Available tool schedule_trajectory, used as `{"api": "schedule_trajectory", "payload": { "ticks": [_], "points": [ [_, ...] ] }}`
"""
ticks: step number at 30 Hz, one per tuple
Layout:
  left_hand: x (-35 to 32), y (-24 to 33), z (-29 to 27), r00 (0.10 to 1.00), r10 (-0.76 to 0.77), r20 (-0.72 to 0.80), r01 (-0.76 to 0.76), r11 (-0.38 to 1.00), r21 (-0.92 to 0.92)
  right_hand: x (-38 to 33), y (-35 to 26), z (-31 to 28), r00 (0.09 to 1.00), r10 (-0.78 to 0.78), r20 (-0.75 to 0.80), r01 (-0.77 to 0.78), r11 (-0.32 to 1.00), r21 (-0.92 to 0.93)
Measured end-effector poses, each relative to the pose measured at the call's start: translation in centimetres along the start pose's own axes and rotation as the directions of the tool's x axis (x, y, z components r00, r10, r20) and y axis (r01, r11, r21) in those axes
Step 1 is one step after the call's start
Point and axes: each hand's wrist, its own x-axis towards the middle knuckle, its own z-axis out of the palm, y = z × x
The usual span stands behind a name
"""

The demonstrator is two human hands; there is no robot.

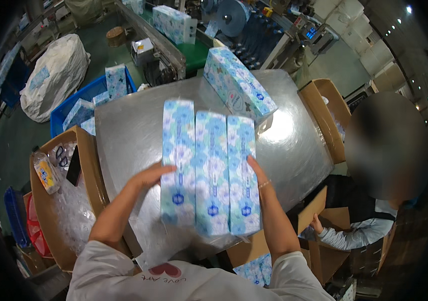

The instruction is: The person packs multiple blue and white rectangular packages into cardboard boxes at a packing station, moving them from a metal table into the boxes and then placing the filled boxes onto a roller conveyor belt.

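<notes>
Pressed flat at centre frame: left hand [149, 176] and right hand [257, 170], both open, flanking three tissue packs [210, 170] on tabletop [129, 130]. Probably light, soft, slippery film; best squeezed from outer sides.

We see three tissue packs [210, 173] in pale blue and white with a soft floral print and small dark blue marks near their lower ends. A fourth pack [239, 85] carries the same flowered pattern in turquoise. The worktop [129, 130] is brushed silver-grey metal. The crate [91, 93] is bright blue, the open boxes [91, 165] are cardboard brown, the big sack [56, 75] is off-white, and our sleeves [103, 271] are white.
</notes>
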Motion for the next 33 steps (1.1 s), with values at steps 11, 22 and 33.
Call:
{"api": "schedule_trajectory", "payload": {
  "ticks": [11, 22, 33],
  "points": [
    [-6.8, 1.7, 8.3, 0.931, 0.357, 0.076, -0.339, 0.769, 0.542, -16.4, -1.7, -2.1, 0.922, -0.378, 0.084, 0.377, 0.826, -0.419],
    [-5.7, -0.9, 11.8, 0.918, 0.312, 0.245, -0.396, 0.673, 0.624, -21.8, 3.8, -4.5, 0.773, -0.611, 0.171, 0.493, 0.406, -0.770],
    [-13.7, -0.8, 31.9, 0.324, -0.334, 0.885, -0.528, 0.713, 0.462, -51.9, -2.7, 2.1, 0.549, -0.835, -0.040, 0.528, 0.384, -0.757]
  ]
}}
